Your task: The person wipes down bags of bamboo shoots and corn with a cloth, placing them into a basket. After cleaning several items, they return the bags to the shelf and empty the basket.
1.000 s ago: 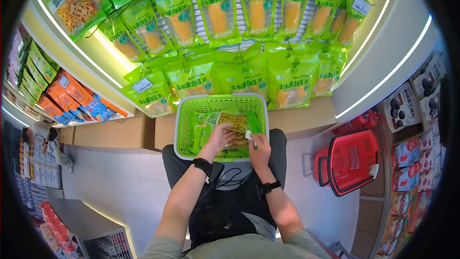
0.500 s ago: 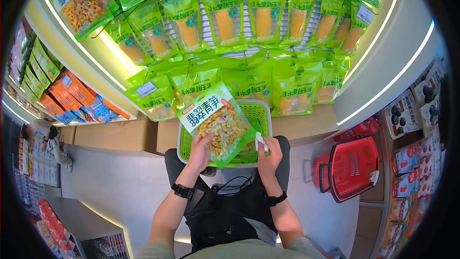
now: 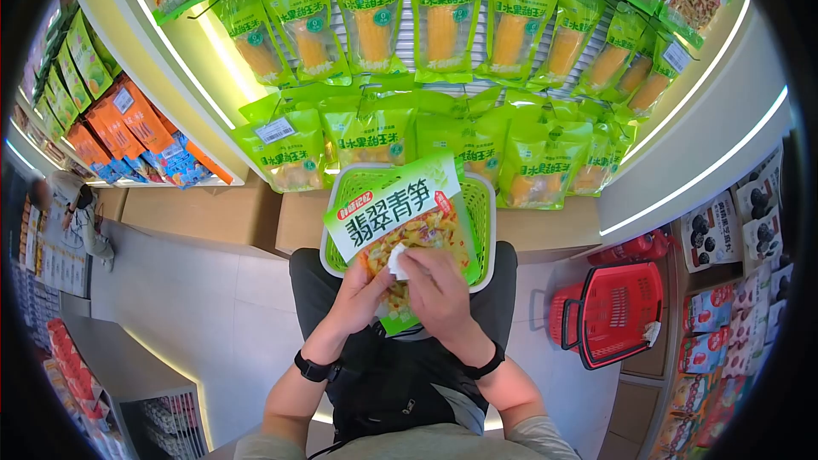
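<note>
A green and white food packet [image 3: 383, 220] with a picture of sliced food on its front is tilted over my lap. My left hand [image 3: 356, 296] is closed on its lower left edge. Pinched in my right hand [image 3: 437, 294] is a crumpled white tissue [image 3: 397, 263], pressed against the packet's front close to my left thumb. Behind and below the packet is a white-rimmed green basket [image 3: 488, 243] on my lap, its contents mostly covered.
Green bags of corn [image 3: 440, 21] hang in rows on the shelf ahead. A red shopping basket [image 3: 622, 311] stands on the floor at the right. Cardboard boxes [image 3: 194, 220] line the shelf's base. At the far left is another person [image 3: 83, 217].
My right hand has moved left from beside the packet onto its front, bringing the tissue along. The packet is more upright and slightly further right, still in my left hand.
</note>
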`<state>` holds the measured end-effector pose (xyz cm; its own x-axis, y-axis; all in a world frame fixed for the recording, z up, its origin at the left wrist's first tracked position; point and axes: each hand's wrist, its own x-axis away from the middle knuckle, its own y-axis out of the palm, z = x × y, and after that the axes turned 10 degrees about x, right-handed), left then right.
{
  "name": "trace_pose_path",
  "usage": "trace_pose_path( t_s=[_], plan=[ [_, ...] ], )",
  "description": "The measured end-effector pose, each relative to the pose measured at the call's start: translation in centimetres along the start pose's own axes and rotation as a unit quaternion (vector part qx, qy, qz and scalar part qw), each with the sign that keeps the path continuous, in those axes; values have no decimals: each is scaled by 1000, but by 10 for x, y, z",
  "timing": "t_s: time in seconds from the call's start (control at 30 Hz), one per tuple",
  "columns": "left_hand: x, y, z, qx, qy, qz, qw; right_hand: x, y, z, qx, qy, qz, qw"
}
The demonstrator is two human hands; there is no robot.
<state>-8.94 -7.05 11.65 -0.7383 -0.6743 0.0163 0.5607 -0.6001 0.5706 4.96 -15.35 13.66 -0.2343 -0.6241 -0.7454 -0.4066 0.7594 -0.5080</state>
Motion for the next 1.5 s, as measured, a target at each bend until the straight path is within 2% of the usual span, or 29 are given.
trace_pose_path(
  t_s=[0.03, 0.1, 0.13, 0.23, 0.27, 0.3, 0.37, 0.4, 0.47, 0.6, 0.63, 0.7, 0.77, 0.83, 0.9, 1.0, 1.1, 1.13, 1.17, 1.23, 1.3, 1.4, 1.5],
  plan=[
    [2, 2, 2, 1, 0, 1, 1000, -4, -3, 4, 0, 0, -1, 1000],
    [8, 13, 8, -45, -4, -29, 999, -19, -13, 21, 99, 79, 42, 991],
    [10, 18, 11, -73, -3, -33, 997, -28, -18, 25, 106, 100, 38, 989],
    [13, 16, 2, -119, -27, -49, 991, -42, -13, 0, 37, 53, 30, 997],
    [18, 6, -7, -141, -15, -60, 988, -45, -9, -14, 10, 0, 15, 1000],
    [18, 6, -6, -139, -16, -62, 988, -48, -10, -19, 13, 1, 14, 1000],
    [19, 8, -3, -160, 16, -67, 985, -57, -9, -21, -10, -53, 12, 998],
    [20, 13, 3, -160, 16, -66, 985, -62, -10, -10, -11, -53, 11, 998],
    [22, 23, 15, -162, 3, -48, 986, -70, -16, 20, 110, 28, 70, 991],
    [24, 14, 13, -184, 34, -51, 981, -53, -14, 10, 57, 8, 25, 998],
    [22, 14, 15, -159, 27, -35, 986, -44, -15, -1, 59, 9, 23, 998],
    [19, 15, 19, -135, 21, -19, 990, -33, -17, -17, 8, -85, -33, 996],
    [20, 18, 23, -83, 46, -13, 995, -31, -23, -2, 1, -78, -30, 997],
    [22, 18, 22, -49, 55, -6, 997, -32, -26, 19, 98, 68, 1, 993],
    [22, 13, 19, -31, 68, 6, 997, -26, -25, 14, 84, 71, 8, 994],
    [17, 13, 26, 5, 77, 32, 997, -9, -23, -15, -3, -62, -54, 997],
    [19, 13, 30, 40, 69, 40, 996, -3, -26, -21, 1, -102, -85, 991],
    [20, 11, 27, 7, 93, 49, 994, 2, -21, -11, 0, -51, -52, 997],
    [21, 11, 28, 5, 94, 52, 994, 1, -21, -4, -4, -51, -53, 997],
    [21, 12, 30, 63, 98, 46, 992, -6, -23, 7, 71, 33, 22, 997],
    [20, 7, 30, 59, 98, 45, 992, 0, -23, -6, 57, 33, -7, 998],
    [18, 5, 34, 87, 91, 55, 991, 19, -17, -25, -3, -82, -59, 995],
    [20, 5, 36, 121, 83, 76, 986, 23, -21, -18, -2, -106, -72, 992]
  ],
)
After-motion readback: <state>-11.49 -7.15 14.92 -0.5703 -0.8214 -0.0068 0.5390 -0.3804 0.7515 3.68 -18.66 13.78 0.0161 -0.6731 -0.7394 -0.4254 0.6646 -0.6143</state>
